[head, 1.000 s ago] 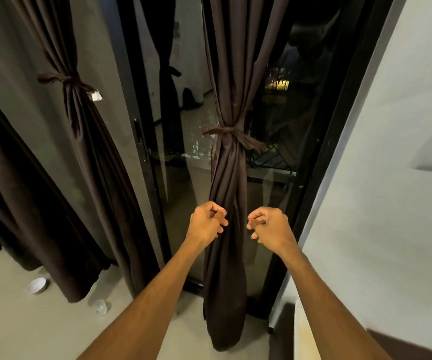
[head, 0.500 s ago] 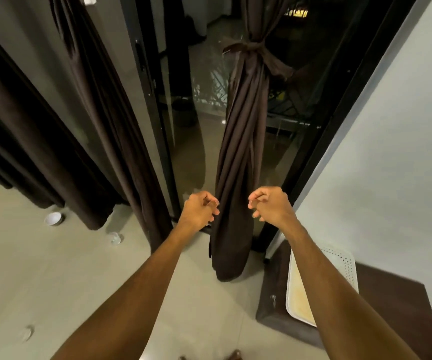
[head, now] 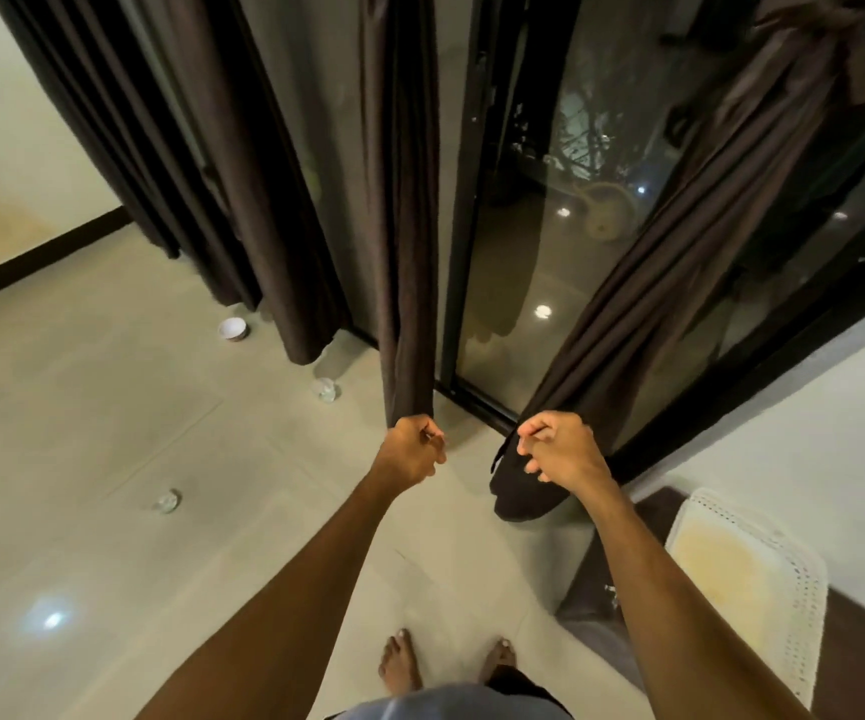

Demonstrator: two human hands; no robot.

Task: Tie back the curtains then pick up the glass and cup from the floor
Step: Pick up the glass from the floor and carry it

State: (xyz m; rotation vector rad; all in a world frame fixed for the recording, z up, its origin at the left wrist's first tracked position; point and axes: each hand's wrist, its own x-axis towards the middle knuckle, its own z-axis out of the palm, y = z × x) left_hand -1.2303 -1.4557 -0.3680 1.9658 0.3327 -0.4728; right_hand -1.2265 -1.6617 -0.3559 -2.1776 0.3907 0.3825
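floor (head: 108, 418): glossy pale tiles
curtains (head: 404, 200): dark brown, pleated
cup (head: 233, 330): white, round, on floor
glass (head: 325, 390): clear, near curtain hem
hands: left hand (head: 412, 450), right hand (head: 561, 453), fingers curled, holding nothing

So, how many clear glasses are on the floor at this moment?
2. The first glass is beside the hem of a dark curtain; the second glass is farther left on the floor, nearer the person. Curtains may hide more.
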